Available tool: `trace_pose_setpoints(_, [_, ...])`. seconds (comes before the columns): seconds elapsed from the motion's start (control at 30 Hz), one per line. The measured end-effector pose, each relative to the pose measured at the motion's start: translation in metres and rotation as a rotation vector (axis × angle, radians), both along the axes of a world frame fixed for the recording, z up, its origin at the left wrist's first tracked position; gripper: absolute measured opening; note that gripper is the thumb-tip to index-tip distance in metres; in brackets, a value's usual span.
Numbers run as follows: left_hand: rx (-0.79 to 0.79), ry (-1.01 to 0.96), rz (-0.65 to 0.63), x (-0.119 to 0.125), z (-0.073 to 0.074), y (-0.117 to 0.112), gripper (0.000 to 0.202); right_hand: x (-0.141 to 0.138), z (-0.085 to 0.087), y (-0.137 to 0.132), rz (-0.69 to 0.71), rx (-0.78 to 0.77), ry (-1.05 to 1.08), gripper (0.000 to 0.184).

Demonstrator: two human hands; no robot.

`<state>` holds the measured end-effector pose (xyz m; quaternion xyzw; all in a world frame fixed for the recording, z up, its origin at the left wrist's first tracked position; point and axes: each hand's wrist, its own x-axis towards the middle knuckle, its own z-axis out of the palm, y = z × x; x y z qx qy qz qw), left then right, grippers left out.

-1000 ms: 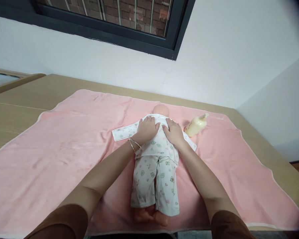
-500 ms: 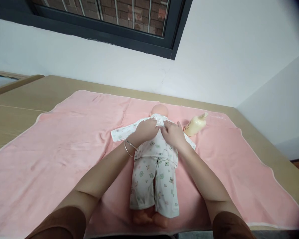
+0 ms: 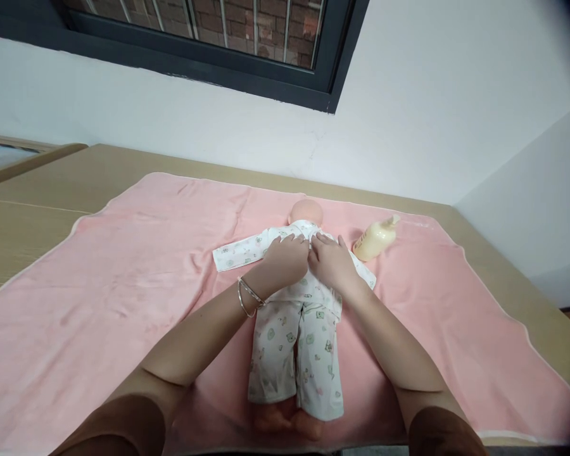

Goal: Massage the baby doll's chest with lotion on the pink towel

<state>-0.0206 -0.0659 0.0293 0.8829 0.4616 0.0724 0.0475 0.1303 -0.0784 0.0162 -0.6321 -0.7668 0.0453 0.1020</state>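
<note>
A baby doll [image 3: 306,211] lies stretched out with its bald head away from me and its feet towards me. It wears a white patterned shirt [image 3: 292,292] and matching trousers [image 3: 274,351]. My left hand [image 3: 285,261], bangles at its wrist, rests on the upper part of the shirt with fingers bent into the cloth. Close beside it, my right hand [image 3: 331,261] is at the middle of the shirt, its fingers also bent on the fabric. The fingertips are partly hidden. One sleeve [image 3: 237,253] spreads out to the left.
A pale yellow pump bottle [image 3: 375,240] lies tilted by the doll's right-hand sleeve. Under everything is a pink blanket [image 3: 137,266] on a wooden table [image 3: 33,221]. A white wall [image 3: 408,126] and a dark-framed window [image 3: 266,66] stand behind.
Both hands have shifted slightly down the shirt from the collar, leaving more of the neckline showing. My left hand's fingers have moved back towards me. The bottle and doll stay put.
</note>
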Motion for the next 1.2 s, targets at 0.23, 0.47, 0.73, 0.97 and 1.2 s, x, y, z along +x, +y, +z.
trace_pose_setpoints(0.23, [-0.004,-0.224,0.206,0.000,-0.030,0.041,0.043,0.024,-0.019,0.034,-0.130,-0.048,0.124,0.059])
trace_pose_setpoints(0.47, [0.133,-0.266,0.146,0.025,-0.037,0.011,0.032,0.002,-0.009,0.003,-0.087,-0.072,-0.095,0.059])
trace_pose_setpoints(0.73, [0.180,-0.390,0.236,0.020,-0.046,0.029,0.030,0.011,-0.018,0.019,-0.078,0.025,0.005,0.055])
trace_pose_setpoints(0.97, [0.097,-0.530,0.290,0.021,-0.062,0.037,0.045,0.018,-0.025,0.027,-0.078,0.057,0.161,0.065])
trace_pose_setpoints(1.2, [-0.012,-0.903,0.319,0.017,-0.059,0.040,0.047,-0.002,-0.032,0.016,0.009,0.101,0.205,0.058])
